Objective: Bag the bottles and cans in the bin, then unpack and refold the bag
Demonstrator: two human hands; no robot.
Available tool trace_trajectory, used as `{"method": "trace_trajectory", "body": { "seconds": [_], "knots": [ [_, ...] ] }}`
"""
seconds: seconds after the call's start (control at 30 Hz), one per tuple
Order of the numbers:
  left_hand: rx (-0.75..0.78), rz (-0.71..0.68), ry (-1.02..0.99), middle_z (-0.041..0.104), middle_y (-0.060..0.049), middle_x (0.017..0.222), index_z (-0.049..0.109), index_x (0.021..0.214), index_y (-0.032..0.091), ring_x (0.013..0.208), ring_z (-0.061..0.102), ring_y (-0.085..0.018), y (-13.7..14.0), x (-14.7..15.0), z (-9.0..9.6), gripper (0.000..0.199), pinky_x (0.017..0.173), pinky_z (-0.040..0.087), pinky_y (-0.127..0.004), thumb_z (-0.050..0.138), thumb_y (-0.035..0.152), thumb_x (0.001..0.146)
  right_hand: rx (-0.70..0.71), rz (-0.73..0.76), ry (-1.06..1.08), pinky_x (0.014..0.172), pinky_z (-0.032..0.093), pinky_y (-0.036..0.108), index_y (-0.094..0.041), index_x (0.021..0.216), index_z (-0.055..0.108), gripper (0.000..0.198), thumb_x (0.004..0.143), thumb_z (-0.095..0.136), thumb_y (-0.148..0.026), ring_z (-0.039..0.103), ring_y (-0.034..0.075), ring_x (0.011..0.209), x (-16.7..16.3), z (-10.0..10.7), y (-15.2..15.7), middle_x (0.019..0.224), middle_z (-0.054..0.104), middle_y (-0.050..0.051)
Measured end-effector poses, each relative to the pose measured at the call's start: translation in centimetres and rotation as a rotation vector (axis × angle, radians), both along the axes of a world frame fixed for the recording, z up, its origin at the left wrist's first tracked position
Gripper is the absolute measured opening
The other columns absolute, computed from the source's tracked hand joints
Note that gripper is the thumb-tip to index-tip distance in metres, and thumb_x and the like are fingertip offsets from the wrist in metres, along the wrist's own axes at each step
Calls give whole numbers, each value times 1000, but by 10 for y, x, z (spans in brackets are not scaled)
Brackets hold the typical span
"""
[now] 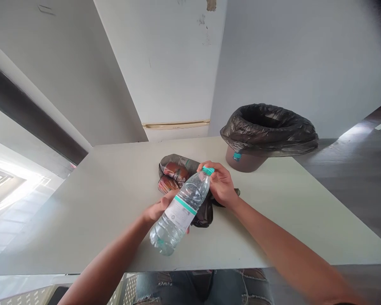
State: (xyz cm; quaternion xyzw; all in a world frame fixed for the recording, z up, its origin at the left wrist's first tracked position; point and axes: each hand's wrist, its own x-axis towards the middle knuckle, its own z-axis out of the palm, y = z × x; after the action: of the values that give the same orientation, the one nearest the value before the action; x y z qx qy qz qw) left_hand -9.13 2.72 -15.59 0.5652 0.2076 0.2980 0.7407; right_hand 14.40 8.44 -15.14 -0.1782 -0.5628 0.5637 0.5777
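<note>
Clear plastic gleams between the two hands: the left hand [158,208] cradles the middle of a bottle [190,192], its fingers passing underneath, while the right hand [225,186] has its thumb and fingers closed around the green cap [208,170] and neck. The bottle slants above the bench [108,212], its cap pointing away and to the right, its base nearer the person and to the left. A pale label [179,213] with a green band wraps its middle.

Just beyond and partly behind the bottle, a dark see-through bag [190,163] lies on the bench with reddish packaging showing inside. Farther off to the right stands a brown bin [244,162], a black liner [269,142] folded widely over its rim.

Below the near edge are ripped blue jeans [174,286]; past the far edge rises a white panel [165,63] with a beige strip [178,125] along its bottom.
</note>
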Motion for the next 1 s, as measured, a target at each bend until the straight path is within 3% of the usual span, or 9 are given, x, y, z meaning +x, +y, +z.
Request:
{"method": "trace_trajectory", "body": {
  "seconds": [0.1,0.2,0.33,0.47,0.53,0.67,0.7,0.9,1.0],
  "knots": [
    [-193,-255,-135,76,-15,92,60,131,18,71,78,-35,-2,2,2,80,60,58,-39,67,81,83,13,4,11,80,53,41,-30,114,67,35,95,71,-59,59,21,88,0,0,-2,112,64,8],
    [-204,-237,-140,76,-13,92,54,143,21,71,79,-37,-2,8,6,75,65,61,-43,77,58,83,-43,52,-28,79,55,41,-35,134,59,57,90,73,-67,59,21,86,1,0,-4,120,64,10],
    [-187,-205,-168,75,-12,92,48,151,24,70,79,-36,-1,10,6,84,65,62,-45,80,55,80,-18,138,-58,87,57,43,-37,151,47,87,82,68,-85,61,26,103,6,2,-2,140,60,13],
    [-207,-300,-206,75,-13,89,54,147,20,66,77,-35,2,-6,0,87,59,61,-42,86,52,73,145,195,-226,99,53,46,-30,142,57,75,93,48,-86,61,29,118,10,0,4,141,60,14],
    [-232,-355,-204,75,-14,86,59,143,20,66,77,-36,5,-19,1,86,57,62,-42,88,52,69,318,187,-419,104,49,47,-26,134,62,68,94,57,-80,60,31,121,9,-4,8,137,62,14],
    [-252,-416,-4,77,-16,88,65,139,18,70,78,-37,15,-46,19,85,61,65,-47,90,53,65,717,100,-731,98,41,43,-23,103,67,11,103,63,-34,60,23,99,6,-19,13,103,71,6],
    [-244,-415,66,77,-17,93,65,139,18,72,78,-37,17,-52,26,86,63,66,-48,90,52,64,797,86,-782,95,39,42,-23,97,66,10,103,58,-23,58,22,93,5,-22,14,94,69,4],
    [-226,-330,362,78,-23,104,70,134,15,77,78,-39,23,-112,47,82,57,66,-47,90,46,60,993,60,-1000,89,34,38,-21,103,67,33,89,47,2,52,19,85,5,-32,19,89,66,3],
    [-138,50,320,77,-26,96,73,114,14,77,77,-43,16,-159,30,77,47,62,-46,93,49,48,1011,69,-1009,92,33,38,-19,111,69,38,87,48,1,53,19,86,5,-35,19,91,66,4]
  ]
}}
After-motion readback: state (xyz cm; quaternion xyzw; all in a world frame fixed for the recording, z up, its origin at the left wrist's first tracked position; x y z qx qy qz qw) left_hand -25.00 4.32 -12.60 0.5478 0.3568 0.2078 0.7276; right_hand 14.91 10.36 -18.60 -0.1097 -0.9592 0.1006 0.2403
